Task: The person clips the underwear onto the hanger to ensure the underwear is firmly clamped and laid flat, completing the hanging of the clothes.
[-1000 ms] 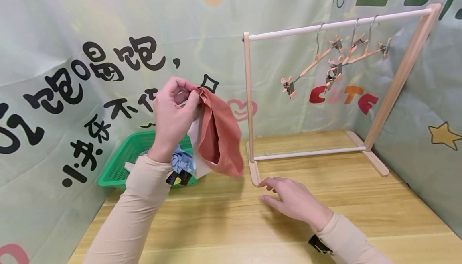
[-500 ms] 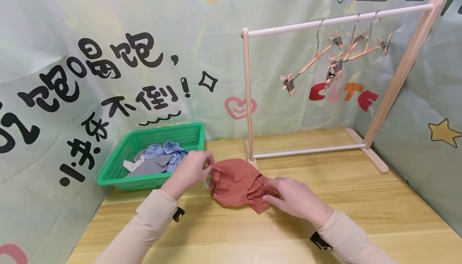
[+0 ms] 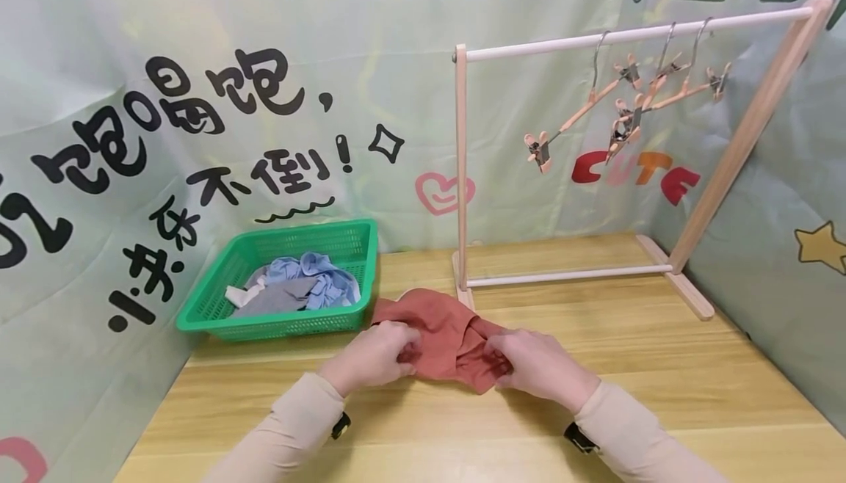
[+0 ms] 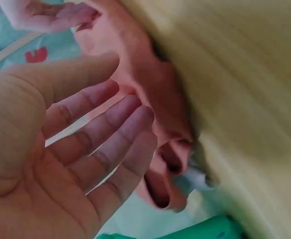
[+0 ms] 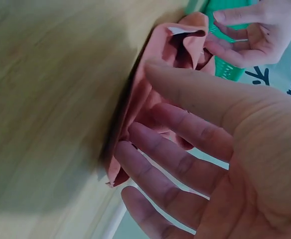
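A rust-red garment [image 3: 439, 332] lies loosely spread on the table, a strip of white at its far edge. At its left side is my left hand [image 3: 380, 354], fingertips over the cloth; in the left wrist view the fingers [image 4: 113, 132] are relaxed and spread, the thumb apart from them. The garment's lower end shows two folded openings [image 4: 158, 189] there. My right hand [image 3: 545, 365] is at the right end of the cloth. Its loosely bent fingers [image 5: 170, 144] reach across the fabric in the right wrist view, with a gap below the thumb.
A green basket [image 3: 277, 332] with blue, grey and white clothes [image 3: 291, 288] stands at the left. Behind the garment rises a wooden rack [image 3: 461, 175], with several clip hangers [image 3: 581, 109] on its white top rod. A printed curtain encloses the table.
The garment has come down from the raised left hand onto the table. The left hand has let go of its edge and moved nearer along the cloth; the right hand has met its right end.
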### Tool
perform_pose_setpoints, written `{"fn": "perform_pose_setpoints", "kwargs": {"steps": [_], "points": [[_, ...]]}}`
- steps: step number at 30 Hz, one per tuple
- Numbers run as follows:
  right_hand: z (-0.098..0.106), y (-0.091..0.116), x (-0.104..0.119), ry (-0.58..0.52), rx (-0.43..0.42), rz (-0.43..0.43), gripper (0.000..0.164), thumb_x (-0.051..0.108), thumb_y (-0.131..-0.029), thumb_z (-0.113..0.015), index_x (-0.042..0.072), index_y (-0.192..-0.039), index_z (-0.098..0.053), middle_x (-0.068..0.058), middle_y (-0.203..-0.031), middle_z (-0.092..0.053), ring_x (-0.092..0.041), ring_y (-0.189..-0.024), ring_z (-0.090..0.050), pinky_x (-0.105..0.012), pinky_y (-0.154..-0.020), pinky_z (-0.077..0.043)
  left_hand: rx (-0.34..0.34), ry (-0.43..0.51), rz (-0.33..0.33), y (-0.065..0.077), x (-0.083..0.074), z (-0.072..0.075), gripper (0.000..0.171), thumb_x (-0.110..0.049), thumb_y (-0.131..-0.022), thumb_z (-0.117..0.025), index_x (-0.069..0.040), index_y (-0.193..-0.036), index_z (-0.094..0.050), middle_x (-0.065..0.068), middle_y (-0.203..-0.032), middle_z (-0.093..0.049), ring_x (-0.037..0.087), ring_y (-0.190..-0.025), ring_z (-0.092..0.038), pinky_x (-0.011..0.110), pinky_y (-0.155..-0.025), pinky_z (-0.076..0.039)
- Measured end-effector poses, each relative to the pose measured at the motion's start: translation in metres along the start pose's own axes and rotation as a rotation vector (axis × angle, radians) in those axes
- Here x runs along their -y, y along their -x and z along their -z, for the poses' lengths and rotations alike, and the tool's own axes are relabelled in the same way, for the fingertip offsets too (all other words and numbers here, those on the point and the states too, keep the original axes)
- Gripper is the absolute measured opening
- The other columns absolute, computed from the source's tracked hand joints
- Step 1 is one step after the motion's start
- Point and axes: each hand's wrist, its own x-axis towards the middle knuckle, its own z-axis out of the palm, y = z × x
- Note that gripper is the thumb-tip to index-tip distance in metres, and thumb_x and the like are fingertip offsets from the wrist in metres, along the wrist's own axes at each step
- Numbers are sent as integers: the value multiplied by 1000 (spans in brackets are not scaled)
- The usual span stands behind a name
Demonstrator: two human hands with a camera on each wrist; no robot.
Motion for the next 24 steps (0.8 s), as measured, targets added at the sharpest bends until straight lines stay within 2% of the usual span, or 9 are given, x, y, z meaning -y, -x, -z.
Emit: {"fn": "perform_pose_setpoints", "kwargs": {"steps": [6,9,14,19,24], "points": [[-6,-2,-5,35,0,-2,26,10,-75,-96,20,-87,-76,10,-81,-68,-5,-73,-55,-32,-63,-51,47,-78,-15,1,2,-12,25,-16,-81,-93,-18,-93,-71,-6,-90,-68,5,-77,-53,26,-69,-51],[-7,-4,-6,43,-11,4,25,13,-76,-96,21,-78,-73,9,-76,-66,-6,-70,-54,-31,-61,-50,42,-97,-32,0,2,-17,21,-12,-81,-91,-18,-90,-73,-7,-90,-69,5,-78,-56,24,-71,-52],[-9,-5,-7,58,-31,35,33,15,-79,-95,22,-66,-65,10,-68,-59,-5,-65,-48,-29,-57,-44,-6,-111,-74,-1,2,-22,18,-4,-81,-86,-17,-85,-75,-7,-86,-72,5,-79,-63,23,-72,-55],[-8,-2,-4,48,-8,38,36,18,-82,-93,23,-67,-61,11,-67,-55,-5,-63,-47,-28,-56,-43,-32,-96,-42,2,5,-18,21,-3,-82,-80,-22,-80,-71,-12,-79,-66,4,-72,-57,23,-63,-50],[-2,1,3,-38,101,58,26,19,-86,-89,24,-76,-65,14,-69,-55,-2,-64,-47,-26,-58,-43,-16,-50,-34,9,7,-5,24,-6,-82,-81,-23,-76,-66,-11,-75,-60,3,-66,-50,22,-60,-45]]}}
